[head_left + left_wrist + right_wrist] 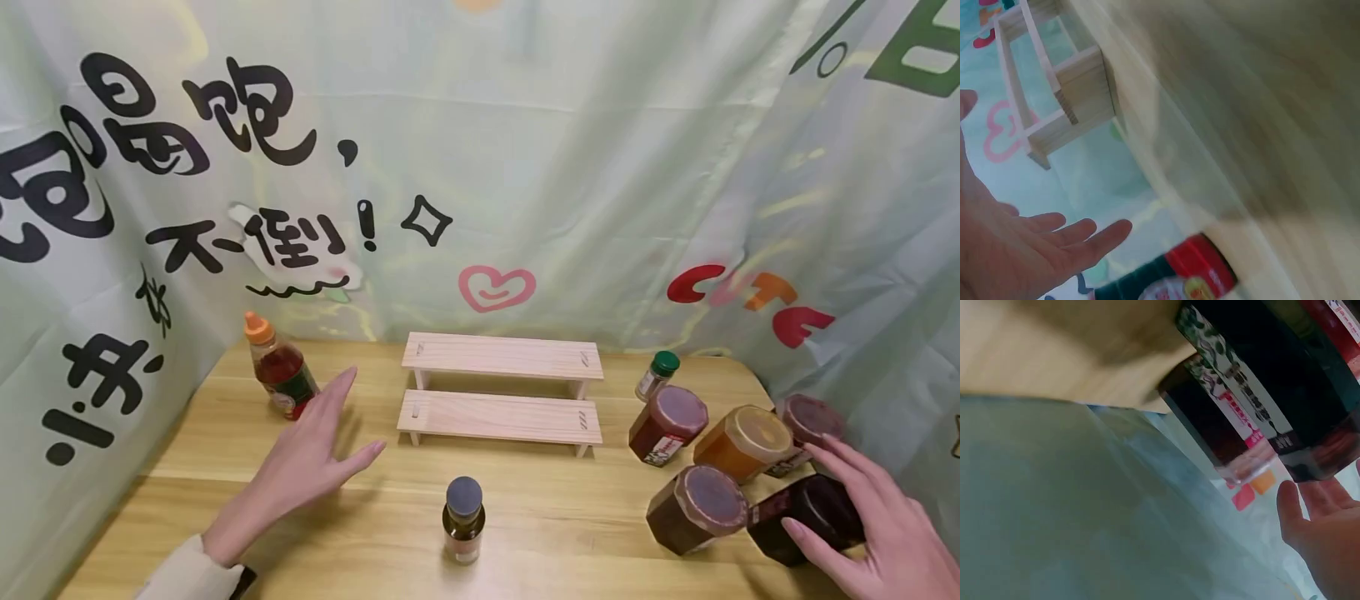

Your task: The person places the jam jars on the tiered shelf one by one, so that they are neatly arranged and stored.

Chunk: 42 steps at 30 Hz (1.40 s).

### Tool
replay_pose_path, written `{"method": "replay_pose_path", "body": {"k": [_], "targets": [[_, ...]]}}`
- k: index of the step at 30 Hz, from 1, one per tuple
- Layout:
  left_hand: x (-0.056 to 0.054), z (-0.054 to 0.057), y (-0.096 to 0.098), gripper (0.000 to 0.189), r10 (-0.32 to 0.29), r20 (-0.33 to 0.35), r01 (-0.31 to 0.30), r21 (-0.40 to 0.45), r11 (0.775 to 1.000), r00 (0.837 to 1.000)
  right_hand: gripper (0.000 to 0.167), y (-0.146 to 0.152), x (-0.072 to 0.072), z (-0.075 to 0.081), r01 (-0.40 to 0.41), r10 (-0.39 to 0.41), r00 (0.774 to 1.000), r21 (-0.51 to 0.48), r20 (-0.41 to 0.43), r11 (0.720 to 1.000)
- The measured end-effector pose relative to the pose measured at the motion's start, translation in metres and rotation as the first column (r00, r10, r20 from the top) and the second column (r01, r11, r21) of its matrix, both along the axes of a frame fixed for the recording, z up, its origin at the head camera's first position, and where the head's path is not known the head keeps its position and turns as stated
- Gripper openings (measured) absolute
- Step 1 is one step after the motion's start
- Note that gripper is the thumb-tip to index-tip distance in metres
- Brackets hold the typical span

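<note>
My left hand [303,454] hovers over the left of the table, its fingers straight and thumb spread, holding nothing. Just behind it stands a sauce bottle [281,367] with an orange pointed cap and red contents; the left wrist view catches its red and green label [1175,275]. At the far right, my right hand [888,521] is spread around the top of a dark faceted jar [802,518]. In the right wrist view, thumb and fingers [1329,494] lie right at the lid end of that jar [1272,381], without closing round it.
A two-step wooden rack [498,417] stands at the table's middle. In front is a small dark-capped bottle [463,521]. Near my right hand are a red jar [667,425], an amber jar [742,442], a brown jar [696,510], another jar [810,421] and a green-capped shaker [657,375]. A printed curtain [600,167] hangs behind.
</note>
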<state>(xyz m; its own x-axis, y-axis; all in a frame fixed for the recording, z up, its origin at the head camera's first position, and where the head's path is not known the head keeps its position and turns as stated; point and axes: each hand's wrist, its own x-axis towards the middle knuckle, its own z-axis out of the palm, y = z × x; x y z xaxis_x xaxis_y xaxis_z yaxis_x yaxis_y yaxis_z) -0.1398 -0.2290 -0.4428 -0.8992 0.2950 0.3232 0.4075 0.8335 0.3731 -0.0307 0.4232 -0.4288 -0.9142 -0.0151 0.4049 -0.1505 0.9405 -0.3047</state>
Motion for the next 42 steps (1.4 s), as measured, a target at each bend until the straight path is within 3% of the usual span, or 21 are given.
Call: {"method": "replay_pose_path", "body": {"k": [8, 14, 24, 30, 36, 39, 42], "targets": [[-0.032, -0.012, 0.026, 0.122, -0.034, 0.093, 0.027, 0.078, 0.997, 0.995, 0.100, 0.010, 0.005, -0.015, 0.047, -0.043, 0.996, -0.045, 0.082, 0.998], [-0.049, -0.019, 0.039, 0.125, -0.059, 0.204, 0.023, 0.171, 0.985, 0.977, 0.103, 0.019, 0.005, -0.022, 0.097, -0.092, 0.986, -0.030, 0.136, 0.995], [-0.064, -0.024, 0.048, 0.127, -0.200, 0.240, 0.122, 0.303, 0.945, 0.950, 0.097, 0.022, 0.005, -0.028, 0.174, -0.148, 0.976, -0.158, 0.159, 0.972], [-0.071, -0.026, 0.053, 0.119, -0.223, 0.277, 0.114, 0.359, 0.926, 0.935, 0.076, 0.029, -0.004, -0.023, 0.149, -0.084, 0.961, -0.237, 0.264, 0.960], [-0.075, -0.028, 0.060, 0.119, -0.290, 0.302, 0.129, 0.457, 0.880, 0.908, 0.077, 0.025, 0.004, -0.026, 0.198, -0.171, 0.977, -0.250, 0.126, 0.948], [-0.074, -0.028, 0.064, 0.119, -0.295, 0.330, 0.117, 0.467, 0.877, 0.897, 0.077, 0.025, 0.010, -0.032, 0.206, -0.206, 0.978, -0.317, 0.034, 0.926], [-0.074, -0.028, 0.064, 0.118, -0.286, 0.337, 0.109, 0.458, 0.882, 0.897, 0.075, 0.026, 0.013, -0.036, 0.220, -0.235, 0.972, -0.348, -0.002, 0.911]]}}
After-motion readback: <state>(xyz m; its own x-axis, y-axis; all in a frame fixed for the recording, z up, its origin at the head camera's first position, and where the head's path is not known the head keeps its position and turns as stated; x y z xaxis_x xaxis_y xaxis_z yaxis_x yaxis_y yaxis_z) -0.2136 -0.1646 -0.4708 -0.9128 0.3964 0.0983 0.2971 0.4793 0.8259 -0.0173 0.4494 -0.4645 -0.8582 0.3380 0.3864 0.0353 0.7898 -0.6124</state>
